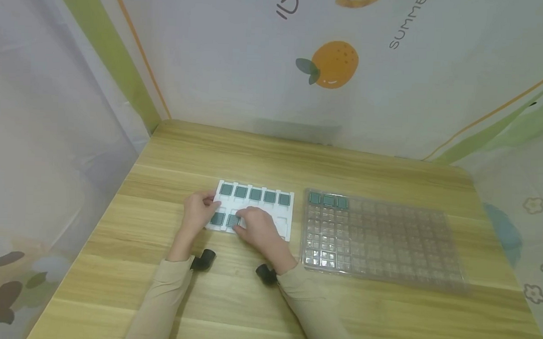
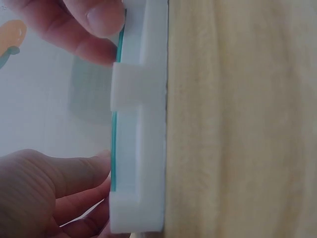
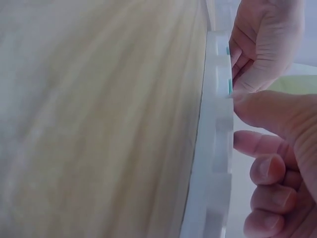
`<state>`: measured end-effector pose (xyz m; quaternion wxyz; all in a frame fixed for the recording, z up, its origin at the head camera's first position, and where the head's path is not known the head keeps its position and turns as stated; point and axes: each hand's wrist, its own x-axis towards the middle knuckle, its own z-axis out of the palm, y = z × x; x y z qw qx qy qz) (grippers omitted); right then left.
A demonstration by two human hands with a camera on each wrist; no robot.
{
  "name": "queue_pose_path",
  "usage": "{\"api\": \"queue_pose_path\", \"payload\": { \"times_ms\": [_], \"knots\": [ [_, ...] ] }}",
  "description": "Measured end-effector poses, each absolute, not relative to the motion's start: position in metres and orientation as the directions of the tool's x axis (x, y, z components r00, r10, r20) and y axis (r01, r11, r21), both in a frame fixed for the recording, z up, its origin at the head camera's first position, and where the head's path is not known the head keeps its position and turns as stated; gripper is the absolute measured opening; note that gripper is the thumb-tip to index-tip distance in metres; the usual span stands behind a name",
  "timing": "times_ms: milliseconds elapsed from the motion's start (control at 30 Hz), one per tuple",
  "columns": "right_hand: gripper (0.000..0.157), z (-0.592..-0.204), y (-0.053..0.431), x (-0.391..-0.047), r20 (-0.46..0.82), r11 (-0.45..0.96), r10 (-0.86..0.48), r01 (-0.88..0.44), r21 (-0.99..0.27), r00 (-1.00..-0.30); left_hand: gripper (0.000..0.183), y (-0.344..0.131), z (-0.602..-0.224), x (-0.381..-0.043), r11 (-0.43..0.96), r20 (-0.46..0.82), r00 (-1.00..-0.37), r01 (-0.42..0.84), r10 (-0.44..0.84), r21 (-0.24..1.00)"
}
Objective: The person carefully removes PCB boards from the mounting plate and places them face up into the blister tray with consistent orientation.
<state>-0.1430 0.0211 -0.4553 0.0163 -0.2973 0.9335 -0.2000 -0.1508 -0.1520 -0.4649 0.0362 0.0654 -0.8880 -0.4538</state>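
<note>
A white tray [image 1: 264,203] on the table holds several green square chips, with a full row [image 1: 255,194] along its far side. At the tray's left end, my left hand [image 1: 196,211] grips the edge, thumb close to the near-left chip [image 1: 218,219]. My right hand [image 1: 259,228] pinches the neighbouring chip [image 1: 232,221], which has a dotted face, between thumb and index finger at its slot. Its other fingers [image 3: 267,198] are curled. In the left wrist view, a chip's thin edge [image 2: 114,148] lies level with the tray's rim near my left thumb [image 2: 81,173].
To the right lies a clear plastic tray [image 1: 386,238] divided into many small compartments, with three green chips [image 1: 328,200] in its far-left corner. Black wrist mounts [image 1: 204,260] sit on both wrists. Behind the wooden table [image 1: 230,308] hangs a printed curtain [image 1: 239,63].
</note>
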Motion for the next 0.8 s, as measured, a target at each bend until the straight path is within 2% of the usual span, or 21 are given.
{"api": "queue_pose_path", "payload": {
  "times_ms": [300,800],
  "knots": [
    [0.028,-0.4524,0.019,-0.1416,0.103,0.748,-0.546,-0.539,-0.388,-0.832,0.029,-0.1526,-0.4659,-0.1515,0.576,0.006,-0.989,-0.082,-0.15,0.813],
    [0.022,-0.4513,0.0225,-0.1463,0.135,0.712,-0.603,-0.607,-0.352,-0.786,0.03,-0.152,-0.4645,-0.152,0.562,-0.024,-0.987,-0.108,-0.156,0.82]
  ]
}}
